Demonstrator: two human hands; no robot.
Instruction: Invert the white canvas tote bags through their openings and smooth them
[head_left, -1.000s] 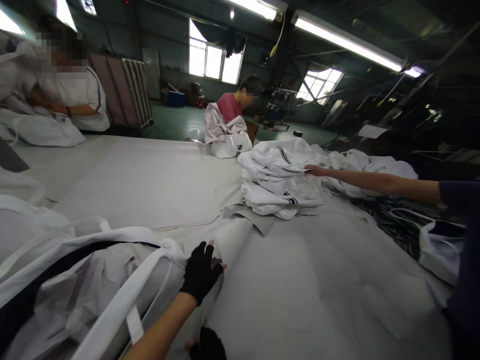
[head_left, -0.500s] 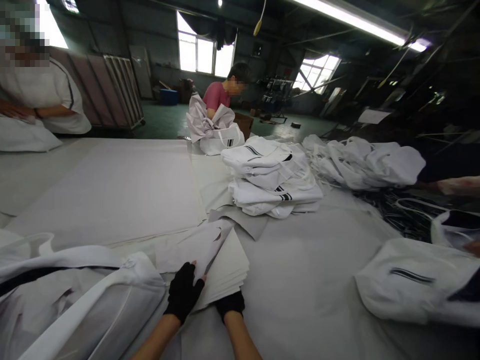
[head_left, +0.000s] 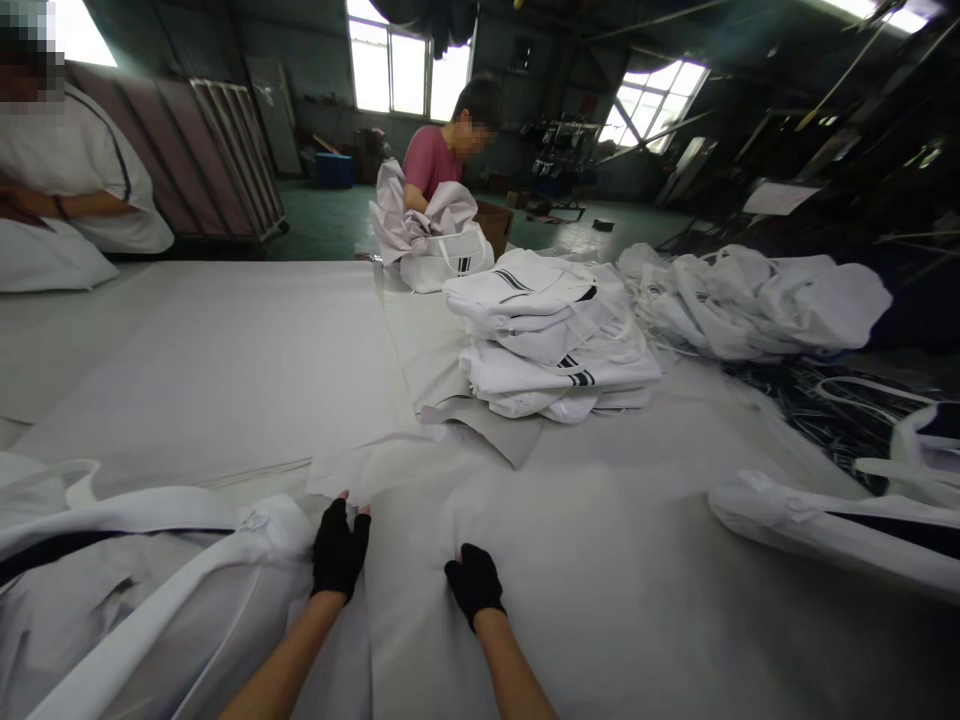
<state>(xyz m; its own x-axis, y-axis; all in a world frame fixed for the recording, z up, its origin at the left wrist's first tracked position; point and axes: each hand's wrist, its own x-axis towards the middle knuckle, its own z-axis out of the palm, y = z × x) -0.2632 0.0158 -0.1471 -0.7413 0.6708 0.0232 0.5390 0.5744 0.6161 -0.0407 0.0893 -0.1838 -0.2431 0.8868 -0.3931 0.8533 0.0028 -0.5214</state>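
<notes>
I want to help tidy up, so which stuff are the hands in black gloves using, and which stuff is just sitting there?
In use:
left hand and right hand, pressing on the grey paper sheet
open white bag beside the left hand

Just lying about:
stack of folded white bags
heap of white bags
flat white bag on the right
</notes>
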